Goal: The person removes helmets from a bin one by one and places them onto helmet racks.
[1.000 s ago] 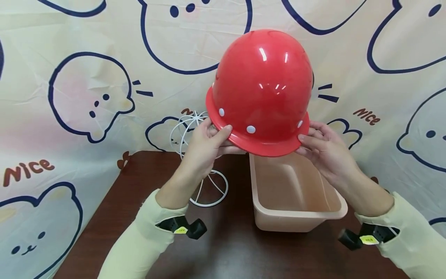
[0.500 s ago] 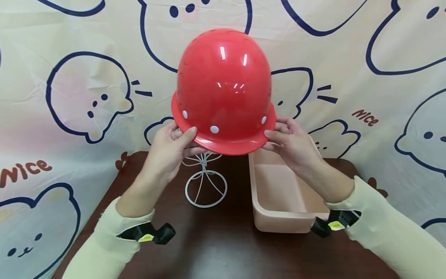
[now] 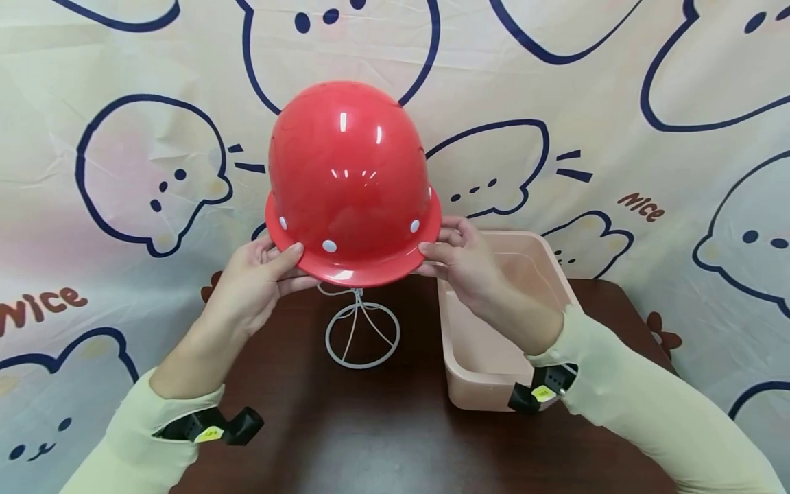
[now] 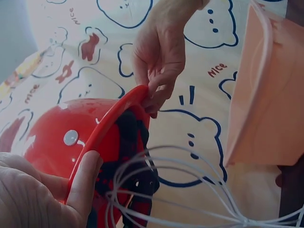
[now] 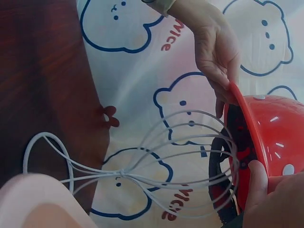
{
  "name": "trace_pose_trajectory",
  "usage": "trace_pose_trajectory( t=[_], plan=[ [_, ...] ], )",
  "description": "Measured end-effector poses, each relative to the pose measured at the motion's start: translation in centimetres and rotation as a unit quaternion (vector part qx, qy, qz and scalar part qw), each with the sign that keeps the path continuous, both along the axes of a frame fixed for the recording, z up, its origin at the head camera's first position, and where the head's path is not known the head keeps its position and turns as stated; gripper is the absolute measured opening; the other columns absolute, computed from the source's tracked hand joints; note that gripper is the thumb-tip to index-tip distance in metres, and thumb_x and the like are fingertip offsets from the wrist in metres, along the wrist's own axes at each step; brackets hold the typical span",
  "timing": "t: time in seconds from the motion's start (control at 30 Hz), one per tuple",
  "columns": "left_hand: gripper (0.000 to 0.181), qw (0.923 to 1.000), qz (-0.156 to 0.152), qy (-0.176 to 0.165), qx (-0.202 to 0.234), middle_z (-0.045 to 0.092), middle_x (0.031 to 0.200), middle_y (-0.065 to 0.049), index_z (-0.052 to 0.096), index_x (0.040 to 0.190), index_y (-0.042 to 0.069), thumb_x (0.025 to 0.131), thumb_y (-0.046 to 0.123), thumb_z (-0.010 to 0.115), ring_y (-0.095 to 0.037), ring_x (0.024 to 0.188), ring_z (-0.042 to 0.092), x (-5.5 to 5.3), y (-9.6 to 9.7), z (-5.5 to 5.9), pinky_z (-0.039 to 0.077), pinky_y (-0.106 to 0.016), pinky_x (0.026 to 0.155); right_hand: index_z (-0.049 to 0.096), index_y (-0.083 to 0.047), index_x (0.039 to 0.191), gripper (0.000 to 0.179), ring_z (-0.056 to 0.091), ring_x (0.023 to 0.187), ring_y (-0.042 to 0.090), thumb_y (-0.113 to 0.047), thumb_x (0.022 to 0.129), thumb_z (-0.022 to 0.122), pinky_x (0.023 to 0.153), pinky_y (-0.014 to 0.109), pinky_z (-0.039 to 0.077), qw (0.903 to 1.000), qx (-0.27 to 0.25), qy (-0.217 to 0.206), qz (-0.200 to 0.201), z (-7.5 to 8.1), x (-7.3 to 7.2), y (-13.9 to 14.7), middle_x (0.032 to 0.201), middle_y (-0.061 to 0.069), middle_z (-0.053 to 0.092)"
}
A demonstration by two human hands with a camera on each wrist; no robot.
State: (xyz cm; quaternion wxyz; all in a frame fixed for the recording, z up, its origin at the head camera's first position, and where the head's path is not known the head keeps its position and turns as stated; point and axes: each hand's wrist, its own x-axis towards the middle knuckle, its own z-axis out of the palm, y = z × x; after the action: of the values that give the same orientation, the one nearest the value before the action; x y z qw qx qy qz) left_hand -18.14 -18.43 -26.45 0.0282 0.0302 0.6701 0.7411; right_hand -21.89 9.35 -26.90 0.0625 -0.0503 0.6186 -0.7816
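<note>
A red hard hat with white rivets is held up by its brim between both hands. My left hand pinches the brim at the left, thumb on top and fingers beneath. On the right side my right hand grips the brim the same way. Below the hat stands a white wire hat stand, its round base showing on the table while the hat covers its top in the head view. In the right wrist view the stand's wire dome overlaps the hat's open underside and dark inner straps.
A pink plastic bin stands on the dark wooden table, right of the stand and beneath my right forearm. A cream cloth with cartoon bears hangs behind the table.
Both hands have carried the hard hat leftward from over the bin to above the wire stand. In the last half second it has also come down a little.
</note>
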Motion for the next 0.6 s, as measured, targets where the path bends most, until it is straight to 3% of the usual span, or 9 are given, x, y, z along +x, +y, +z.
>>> trace_pose_trajectory(
  t=[0.17, 0.4, 0.6],
  plan=[
    [0.074, 0.9999, 0.003, -0.005, -0.013, 0.056, 0.141, -0.01, 0.032, 0.158, 0.013, 0.097, 0.028, 0.07, -0.018, 0.104, 0.074, 0.1, -0.8, -1.0, 0.057, -0.032, 0.089, 0.039, -0.002, 0.14, 0.048, 0.071, 0.082, 0.014, 0.006, 0.097, 0.059, 0.076, 0.03, 0.062, 0.9999, 0.005, -0.013, 0.002, -0.8, -0.1, -0.9, 0.112, 0.013, 0.061],
    [0.07, 1.0, 0.008, -0.003, 0.003, 0.07, 0.12, 0.001, 0.03, 0.158, 0.009, 0.1, 0.02, 0.066, -0.016, 0.099, 0.075, -0.1, -1.0, -2.7, 0.058, -0.031, 0.086, 0.038, -0.001, 0.139, 0.046, 0.071, 0.079, 0.014, 0.008, 0.098, 0.057, 0.074, 0.03, 0.062, 0.9997, -0.003, -0.024, 0.005, -2.5, -0.5, -1.2, 0.112, 0.014, 0.061],
    [0.068, 0.9998, 0.017, -0.008, -0.005, 0.071, 0.117, 0.002, 0.029, 0.158, 0.007, 0.101, 0.018, 0.064, -0.016, 0.098, 0.075, -0.2, -1.1, -3.8, 0.058, -0.031, 0.086, 0.04, -0.003, 0.138, 0.045, 0.073, 0.083, 0.016, 0.007, 0.098, 0.058, 0.076, 0.032, 0.062, 0.9994, 0.005, -0.033, 0.006, -3.5, -0.6, -1.2, 0.119, 0.017, 0.06]
  ],
)
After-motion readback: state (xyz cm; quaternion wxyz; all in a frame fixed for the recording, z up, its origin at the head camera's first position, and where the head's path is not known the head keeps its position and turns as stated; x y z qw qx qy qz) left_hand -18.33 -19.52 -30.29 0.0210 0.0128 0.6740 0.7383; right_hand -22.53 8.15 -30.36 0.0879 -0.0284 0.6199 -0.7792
